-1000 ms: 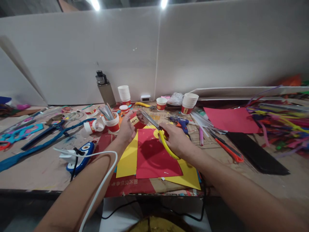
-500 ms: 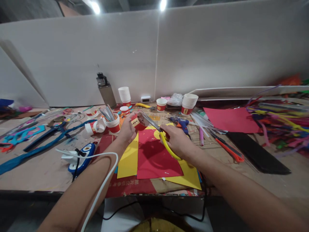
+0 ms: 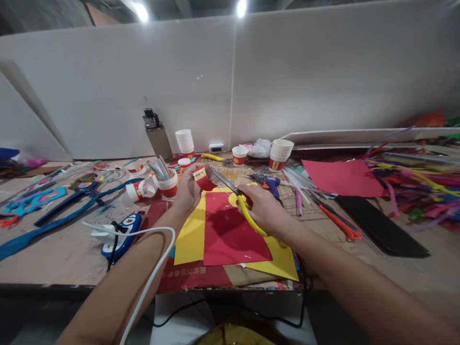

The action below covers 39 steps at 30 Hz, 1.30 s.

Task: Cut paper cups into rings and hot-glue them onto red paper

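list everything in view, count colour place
scissors: 1, yellow, centre
curved piece: 1, red and cream, centre
large sheets: 2, red, centre and right
lower paper: count unclear, yellow, centre
cup stacks: 2, white and red, back
stick holder: 1, white and red, centre left
bottle: 1, brownish, back left
glue gun: 1, blue, centre right
power strip: 1, blue and white, left
slab: 1, black, right
strips: many, mixed colours, far right
lights: 2, white, top
other clutter: uncountable, mixed, all around
left hand: 1, bare, holding curved piece
right hand: 1, bare, holding scissors

Pale wall panels [image 3: 143, 81], bright lights [image 3: 241, 8]
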{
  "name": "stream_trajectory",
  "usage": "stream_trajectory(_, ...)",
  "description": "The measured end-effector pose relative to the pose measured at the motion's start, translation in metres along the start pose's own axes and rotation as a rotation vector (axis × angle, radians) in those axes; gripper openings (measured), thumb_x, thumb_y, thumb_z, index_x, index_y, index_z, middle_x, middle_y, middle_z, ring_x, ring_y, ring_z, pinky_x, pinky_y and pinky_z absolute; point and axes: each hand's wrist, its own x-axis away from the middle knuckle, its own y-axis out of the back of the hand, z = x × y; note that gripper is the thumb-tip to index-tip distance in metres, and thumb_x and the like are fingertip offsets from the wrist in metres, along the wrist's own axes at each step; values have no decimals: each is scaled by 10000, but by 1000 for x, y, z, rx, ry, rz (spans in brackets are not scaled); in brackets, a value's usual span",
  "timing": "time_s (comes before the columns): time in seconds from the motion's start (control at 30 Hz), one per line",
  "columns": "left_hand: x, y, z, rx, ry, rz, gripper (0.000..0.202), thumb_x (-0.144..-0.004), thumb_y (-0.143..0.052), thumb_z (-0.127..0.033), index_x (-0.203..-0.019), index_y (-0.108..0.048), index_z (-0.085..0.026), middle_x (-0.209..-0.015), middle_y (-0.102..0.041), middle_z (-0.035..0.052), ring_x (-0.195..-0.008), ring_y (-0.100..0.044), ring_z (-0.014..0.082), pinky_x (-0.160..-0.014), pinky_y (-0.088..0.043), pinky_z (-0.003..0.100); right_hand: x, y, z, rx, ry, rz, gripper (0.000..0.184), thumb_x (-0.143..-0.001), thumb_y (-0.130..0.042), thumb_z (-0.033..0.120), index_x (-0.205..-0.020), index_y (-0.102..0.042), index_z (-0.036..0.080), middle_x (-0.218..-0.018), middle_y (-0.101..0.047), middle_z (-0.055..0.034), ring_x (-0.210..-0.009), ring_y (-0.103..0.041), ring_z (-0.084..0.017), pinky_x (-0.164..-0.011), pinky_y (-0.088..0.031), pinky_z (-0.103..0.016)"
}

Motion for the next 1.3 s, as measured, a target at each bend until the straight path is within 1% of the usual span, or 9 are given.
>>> stream_trajectory(0.07,3,3,5,-5,-20,100,199,-653,-751,-200,-812,-634,-172,-730,-656,4,-671,-636,129,-588,-493,199,1,-1,0,2,4,-12,297,-889,-511,264,-1165,-568,173,-980,-597,-94,-837,-554,-197,-748,-418,-294)
stream_trajectory(0.17,6,8,11,-12,-29,159,217,-656,-750,-176,-839,-633,-179,-748,-668,21,-753,-665,166,-615,-514,219,1,-2,0,-4,5,-20,354,-885,-510,249,-1230,-540,173,-1060,-576,-111,-902,-557,-208,-788,-430,-303)
stream_trajectory(0.33,6,9,13,24,-7,161,174,-697,-726,-220,-820,-614,-169,-803,-683,38,-812,-676,174,-657,-530,236,0,-3,-1,15,-7,-15,405,-844,-555,234,-1244,-538,170,-1056,-579,-107,-896,-559,-216,-781,-442,-308)
stream_trajectory(0.5,3,3,3,-109,-62,155,214,-673,-720,-312,-810,-638,-170,-833,-696,35,-807,-673,173,-675,-523,253,1,-1,-1,4,-12,-12,374,-850,-536,221,-1220,-552,168,-1067,-586,-113,-936,-566,-223,-813,-444,-312)
stream_trajectory(0.63,4,0,-6,-419,-224,131,229,-570,-779,-166,-766,-660,-164,-805,-695,21,-755,-654,151,-657,-502,242,1,0,-1,0,-22,4,392,-838,-547,230,-1225,-551,172,-1047,-592,-110,-916,-565,-224,-818,-444,-323)
stream_trajectory(0.7,5,-1,-7,-430,-244,130,256,-544,-786,-134,-761,-655,-166,-776,-693,15,-735,-649,149,-657,-506,250,1,-1,-2,1,-17,-3,396,-843,-539,238,-1234,-545,172,-1056,-592,-111,-906,-562,-222,-809,-444,-323)
stream_trajectory(0.93,2,-1,-3,-209,-92,140,215,-583,-775,-169,-694,-591,-157,-709,-672,7,-717,-663,153,-650,-529,258,0,-2,-3,-33,21,-20,348,-871,-539,254,-1208,-557,170,-1048,-589,-112,-924,-549,-221,-818,-436,-319)
stream_trajectory(1.17,3,0,-4,-211,-31,103,242,-576,-783,-185,-672,-563,-155,-677,-666,6,-685,-672,155,-595,-524,237,0,0,-2,-20,26,-8,396,-836,-570,212,-1229,-551,160,-1015,-588,-106,-878,-543,-213,-788,-430,-314)
stream_trajectory(1.3,3,2,-2,-195,-20,124,245,-582,-781,-199,-689,-563,-161,-665,-659,-8,-682,-675,148,-622,-532,242,0,3,-1,-23,12,14,416,-813,-576,176,-1228,-556,159,-1007,-600,-100,-886,-550,-210,-793,-423,-304)
